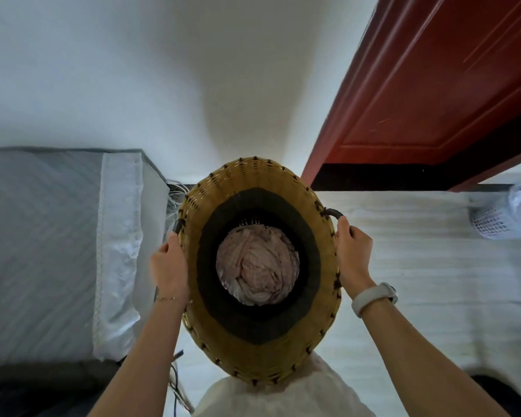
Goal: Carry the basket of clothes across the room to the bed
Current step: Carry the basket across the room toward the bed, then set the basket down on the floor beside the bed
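With the left hand (169,267) and right hand (352,252) each closed on a side handle, the basket (262,350) of clothes (257,267) hangs between grey bed (42,251) and door (427,85); uneven grip could tip it.

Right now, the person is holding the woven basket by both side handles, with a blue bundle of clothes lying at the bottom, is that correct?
Not quite: the head view shows the bundle of clothes is pale pink, not blue. The rest stands: the left hand and right hand each grip a side handle of the woven basket, and the bundle lies at the bottom.
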Motion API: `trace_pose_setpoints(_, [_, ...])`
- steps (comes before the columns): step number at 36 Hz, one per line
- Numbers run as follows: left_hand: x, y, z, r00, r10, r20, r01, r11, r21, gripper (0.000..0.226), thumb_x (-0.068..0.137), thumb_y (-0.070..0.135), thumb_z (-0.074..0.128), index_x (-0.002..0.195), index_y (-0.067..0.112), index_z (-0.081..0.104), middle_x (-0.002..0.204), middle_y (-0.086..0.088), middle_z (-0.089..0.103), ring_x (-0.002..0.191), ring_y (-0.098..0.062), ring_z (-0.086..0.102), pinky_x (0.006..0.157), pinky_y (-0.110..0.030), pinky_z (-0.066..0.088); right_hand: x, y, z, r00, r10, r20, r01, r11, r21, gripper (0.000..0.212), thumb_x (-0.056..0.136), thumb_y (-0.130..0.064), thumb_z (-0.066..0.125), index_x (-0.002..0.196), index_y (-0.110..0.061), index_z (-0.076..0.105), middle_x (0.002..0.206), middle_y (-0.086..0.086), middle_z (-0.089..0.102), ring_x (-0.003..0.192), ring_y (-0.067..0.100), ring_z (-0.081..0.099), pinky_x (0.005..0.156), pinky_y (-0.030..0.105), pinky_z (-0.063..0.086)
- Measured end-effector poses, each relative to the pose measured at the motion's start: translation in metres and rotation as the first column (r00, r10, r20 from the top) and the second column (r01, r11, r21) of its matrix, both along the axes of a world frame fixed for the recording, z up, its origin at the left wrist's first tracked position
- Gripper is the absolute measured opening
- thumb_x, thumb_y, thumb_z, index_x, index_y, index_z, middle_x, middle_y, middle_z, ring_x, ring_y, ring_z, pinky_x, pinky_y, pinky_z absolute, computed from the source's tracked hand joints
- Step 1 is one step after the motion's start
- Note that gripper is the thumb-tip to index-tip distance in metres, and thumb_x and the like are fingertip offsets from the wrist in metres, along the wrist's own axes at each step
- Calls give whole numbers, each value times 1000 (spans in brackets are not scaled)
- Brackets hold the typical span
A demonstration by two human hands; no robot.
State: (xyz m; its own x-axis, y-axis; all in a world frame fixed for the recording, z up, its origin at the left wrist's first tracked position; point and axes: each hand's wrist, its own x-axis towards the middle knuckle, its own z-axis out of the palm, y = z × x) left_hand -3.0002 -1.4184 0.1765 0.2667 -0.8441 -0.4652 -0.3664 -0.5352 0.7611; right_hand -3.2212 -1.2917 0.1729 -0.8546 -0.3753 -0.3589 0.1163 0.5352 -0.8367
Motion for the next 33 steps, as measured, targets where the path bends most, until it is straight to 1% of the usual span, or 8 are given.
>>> trace_pose_setpoints(7, [-37,-93,-33,997,-57,49,54,997,63,42,92,29,41,54,10,44,57,-9,35,54,-16,32,53,-26,25,-48,-96,-34,996,86,33,-89,991,102,43,95,-32,40,57,-11,41,53,7,36,50,15,31,51,25,28])
trace_pose_setpoints(10, [-46,-127,-57,986,-142,86,130,983,126,40,93,34,38,63,11,51,59,-8,40,55,-15,35,55,-26,31,-57,-124,-58,993,106,53,-113,982,149,42,96,-31,38,59,-11,40,54,6,37,51,15,32,53,24,29])
trace_pose_setpoints(12, [-50,-147,-76,974,-210,86,198,971,133,38,94,34,36,69,11,53,63,-13,40,57,-17,35,54,-26,27,-62,-139,-77,993,105,59,-113,977,179,42,96,-30,37,58,-13,38,54,5,36,52,15,32,52,24,29])
trace_pose_setpoints(22, [-49,-225,-195,918,-370,142,334,915,226,44,93,40,33,58,14,34,56,-7,28,54,-18,28,56,-29,23,-64,-192,-185,997,37,61,-54,950,307,37,97,-30,36,64,-16,43,61,5,42,57,18,38,54,26,33])
trace_pose_setpoints(24, [-48,-233,-214,903,-407,137,369,899,237,43,94,38,31,60,13,35,58,-9,30,56,-18,31,57,-28,23,-63,-200,-204,997,29,75,-52,943,329,33,97,-28,34,69,-15,47,63,4,44,59,18,40,55,27,35])
trace_pose_setpoints(28, [-44,-236,-247,887,-449,112,410,875,259,47,96,39,29,58,13,35,58,-7,34,57,-20,34,61,-29,28,-59,-208,-232,995,26,97,-58,938,343,28,98,-24,32,93,-5,52,66,2,44,59,16,39,54,25,33])
trace_pose_setpoints(31, [-43,-235,-261,909,-415,47,383,873,303,44,96,41,29,63,17,44,60,-5,39,61,-19,39,66,-32,33,-59,-212,-243,996,20,92,-49,946,322,31,98,-24,31,104,-2,53,68,1,44,59,13,39,55,24,33])
trace_pose_setpoints(33, [-46,-237,-266,926,-375,32,347,884,312,41,97,38,29,67,17,48,61,-5,41,60,-18,41,61,-27,35,-60,-215,-244,996,3,87,-28,956,291,33,99,-24,30,110,-2,52,74,3,48,63,14,42,59,25,38])
